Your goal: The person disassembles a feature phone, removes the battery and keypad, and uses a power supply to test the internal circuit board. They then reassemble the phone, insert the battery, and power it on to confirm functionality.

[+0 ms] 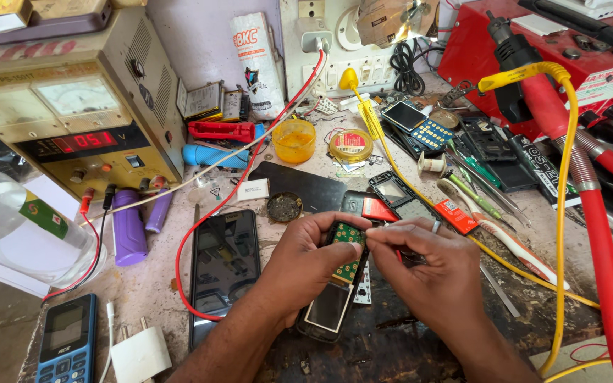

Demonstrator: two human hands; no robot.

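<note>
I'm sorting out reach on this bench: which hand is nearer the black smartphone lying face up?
Left. The left hand sits just beside the smartphone's right edge, holding the opened keypad phone; the right hand is farther right, beyond that phone.

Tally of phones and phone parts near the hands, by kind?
Opened phone with green circuit board, held by left hand and right hand: 1
Black smartphone: 1
Blue keypad phone: 1
White charger plug: 1
Total: 4
</note>
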